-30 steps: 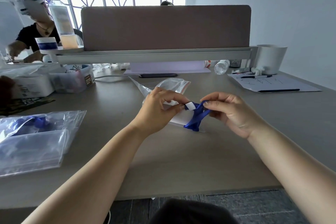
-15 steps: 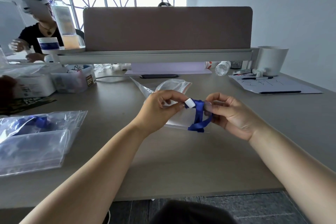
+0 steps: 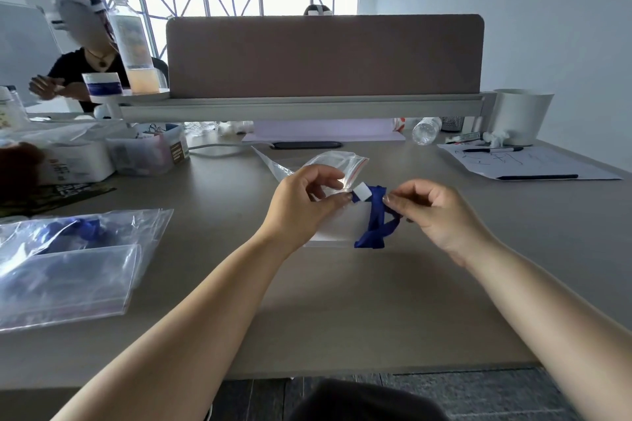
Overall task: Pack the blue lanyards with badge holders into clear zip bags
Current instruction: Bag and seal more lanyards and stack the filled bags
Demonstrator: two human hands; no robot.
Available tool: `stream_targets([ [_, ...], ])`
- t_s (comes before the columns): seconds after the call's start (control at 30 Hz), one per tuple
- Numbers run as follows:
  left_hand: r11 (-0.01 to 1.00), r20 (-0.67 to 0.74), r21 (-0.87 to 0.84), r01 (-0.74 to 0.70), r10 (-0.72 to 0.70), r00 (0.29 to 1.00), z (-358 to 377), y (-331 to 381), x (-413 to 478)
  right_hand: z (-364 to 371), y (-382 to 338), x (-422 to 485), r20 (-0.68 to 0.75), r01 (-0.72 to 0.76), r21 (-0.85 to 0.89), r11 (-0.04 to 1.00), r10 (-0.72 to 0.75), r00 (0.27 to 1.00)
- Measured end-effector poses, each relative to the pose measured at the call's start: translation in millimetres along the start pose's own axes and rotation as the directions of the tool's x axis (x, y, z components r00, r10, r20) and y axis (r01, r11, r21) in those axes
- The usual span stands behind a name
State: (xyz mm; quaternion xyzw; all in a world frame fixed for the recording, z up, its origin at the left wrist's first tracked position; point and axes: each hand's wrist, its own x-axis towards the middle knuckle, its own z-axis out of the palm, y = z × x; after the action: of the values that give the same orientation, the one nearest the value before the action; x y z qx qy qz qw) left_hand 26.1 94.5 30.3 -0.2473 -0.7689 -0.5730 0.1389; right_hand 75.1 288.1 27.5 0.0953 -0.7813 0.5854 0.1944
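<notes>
Since the frame one second ago, we note the blue lanyard (image 3: 375,219) has opened from a tight bunch into a hanging loop. Both hands sit at much the same spot over the desk (image 3: 342,301).

We find the left hand (image 3: 304,205) pinching with thumb and forefinger at the white clip (image 3: 361,191), where the strap joins the clear badge holder (image 3: 333,229). The right hand (image 3: 437,215) pinches the strap just beside that clip, its other fingers curled.

The lanyard lies between the two hands, its long axis running down from the fingertips to the desk surface. The clear zip bag (image 3: 337,164) lies just beyond the left hand, so that hand is nearer it. We cannot tell whether its red-lined mouth is open.

In our judgement the strap needs gathering before insertion, as a loose loop may snag the mouth.

Packed bags (image 3: 68,267) lie well apart to the left; a phone (image 3: 306,145) and a paper sheet (image 3: 533,164) lie farther back. None of these obstructs the bag.
</notes>
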Motion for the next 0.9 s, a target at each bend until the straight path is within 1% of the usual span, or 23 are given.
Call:
stream_targets([
  [0.1,1.0,-0.001,0.024,0.016,-0.016,1.0,0,-3,1,3,-1,-1,0.043,-0.035,0.032,0.999,0.034,0.999],
  [0.2,0.999,0.024,0.038,0.017,-0.018,1.0,0,-4,1,3,2,-1,0.113,-0.008,-0.027,1.0,0.011,0.994],
  [0.27,0.996,0.036,0.082,0.015,-0.018,0.999,0,-5,2,3,4,-1,0.15,0.004,-0.052,0.999,0.004,0.989],
  [0.43,0.978,0.083,0.202,-0.044,0.027,0.996,2,-7,2,4,8,3,0.143,-0.033,-0.031,0.999,0.037,0.989],
  [0.5,0.961,0.052,0.27,-0.064,0.051,0.997,-1,-10,3,3,10,3,0.144,-0.078,-0.023,0.997,0.08,0.986],
  [0.57,0.935,-0.055,0.353,-0.041,0.064,0.996,-7,-14,7,1,11,4,0.139,-0.127,-0.033,0.991,0.131,0.982],
  [0.63,0.884,-0.164,0.466,0.032,0.051,0.985,-14,-18,11,-1,12,5,0.132,-0.17,-0.006,0.985,0.17,0.977],
  [0.67,0.855,-0.192,0.513,0.075,0.029,0.981,-16,-21,12,-2,12,5,0.121,-0.192,0.021,0.981,0.188,0.975],
  [0.73,0.813,-0.191,0.569,0.125,-0.017,0.981,-19,-25,13,-3,13,6,0.076,-0.231,0.072,0.97,0.225,0.971],
  [0.8,0.798,-0.157,0.59,0.123,-0.036,0.987,-19,-29,15,-5,14,8,0.021,-0.252,0.102,0.962,0.251,0.968],
  [0.9,0.829,-0.136,0.548,0.114,-0.047,0.99,-18,-30,18,-6,15,10,-0.049,-0.272,0.093,0.958,0.278,0.959],
])
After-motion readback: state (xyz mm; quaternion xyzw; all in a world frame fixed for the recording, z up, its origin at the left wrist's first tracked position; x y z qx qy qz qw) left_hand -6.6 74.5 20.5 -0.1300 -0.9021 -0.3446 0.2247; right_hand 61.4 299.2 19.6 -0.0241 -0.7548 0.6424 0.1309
